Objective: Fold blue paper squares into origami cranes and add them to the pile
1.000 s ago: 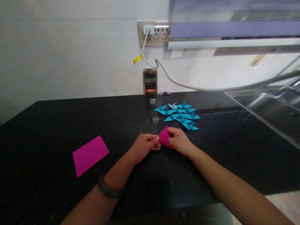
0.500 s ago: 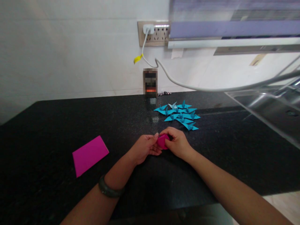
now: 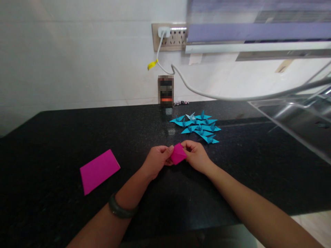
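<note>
A small folded piece of pink origami paper (image 3: pixel 178 154) is held up between my two hands, above the dark counter. My left hand (image 3: pixel 158 159) pinches its left corner, thumb on top and fingers beneath. On the right side, my right hand (image 3: pixel 197 155) grips the paper's edge with thumb and bent fingers. The paper shows a diamond-like outline with a crease across it. Just beyond my hands lie several blue folded paper cranes (image 3: pixel 199 127) in a cluster, with one paler crane (image 3: pixel 190 116) at the back.
A pink stack of paper (image 3: pixel 99 171) lies on the black counter (image 3: pixel 64 134) at left. Against the wall stands a blurred-out upright object (image 3: pixel 166 91), with a beaded string (image 3: pixel 181 103) beside it. A white cable (image 3: pixel 207 93) hangs from the socket (image 3: pixel 170 37). A sink (image 3: pixel 310 117) is at right.
The pink paper has turned to show a wider, diamond-shaped face. My left fingers have drawn in beneath it, and my right thumb has shifted off its front toward the right edge.
</note>
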Demonstrator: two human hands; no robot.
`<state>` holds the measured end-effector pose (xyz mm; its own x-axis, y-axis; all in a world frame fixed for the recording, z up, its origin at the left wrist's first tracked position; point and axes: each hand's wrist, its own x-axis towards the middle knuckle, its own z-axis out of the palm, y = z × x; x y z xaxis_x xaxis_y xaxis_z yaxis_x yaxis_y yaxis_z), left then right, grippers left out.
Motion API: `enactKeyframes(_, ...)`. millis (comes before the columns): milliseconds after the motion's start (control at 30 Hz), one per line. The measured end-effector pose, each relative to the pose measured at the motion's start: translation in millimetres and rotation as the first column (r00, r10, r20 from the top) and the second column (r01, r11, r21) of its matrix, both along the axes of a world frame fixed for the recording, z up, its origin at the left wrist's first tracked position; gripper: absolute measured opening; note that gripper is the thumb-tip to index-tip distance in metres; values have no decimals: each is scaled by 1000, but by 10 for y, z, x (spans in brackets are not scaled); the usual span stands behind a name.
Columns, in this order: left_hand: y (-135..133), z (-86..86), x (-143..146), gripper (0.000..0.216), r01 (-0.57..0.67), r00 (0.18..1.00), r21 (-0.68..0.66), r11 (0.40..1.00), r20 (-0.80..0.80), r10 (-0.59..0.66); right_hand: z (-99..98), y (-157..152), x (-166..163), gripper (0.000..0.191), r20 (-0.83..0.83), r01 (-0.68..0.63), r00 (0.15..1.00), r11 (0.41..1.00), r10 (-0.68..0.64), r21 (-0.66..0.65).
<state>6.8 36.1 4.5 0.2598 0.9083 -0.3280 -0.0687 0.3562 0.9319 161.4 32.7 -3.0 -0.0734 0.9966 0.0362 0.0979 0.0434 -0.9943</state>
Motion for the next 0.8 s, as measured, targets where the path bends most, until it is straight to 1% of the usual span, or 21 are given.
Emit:
enactKeyframes(167,-15,23,17,37,-34,999,53,998,-28,36,16,-5,4,21,-29,-14,1000,999,12,-45)
enactKeyframes(233,-14,30,14,34,-56,997,86,995,-39,60,36,-13,14,29,-56,-38,998,997,34,-68)
enactKeyframes(333,-12,48,3,28,-95,992,153,984,-72,107,67,-27,31,45,-147,-75,987,992,59,-104)
enactKeyframes(367,-13,53,-2,27,-104,989,181,978,-89,121,76,-32,34,47,-168,-89,983,990,70,-113)
enactKeyframes(467,-16,46,-20,25,-111,973,285,952,-164,162,92,-43,28,37,-138,-145,982,979,126,-140)
enactKeyframes(567,-15,6,-33,27,-84,957,355,931,-233,175,94,-43,13,31,-86,-153,986,976,142,-151)
enactKeyframes(667,-7,-33,-36,26,-43,968,354,934,-215,126,88,-34,14,26,-73,-127,990,982,117,-143)
enactKeyframes(800,-4,-26,-38,21,-10,981,350,937,-178,77,80,-26,39,17,-25,-135,991,982,133,-130)
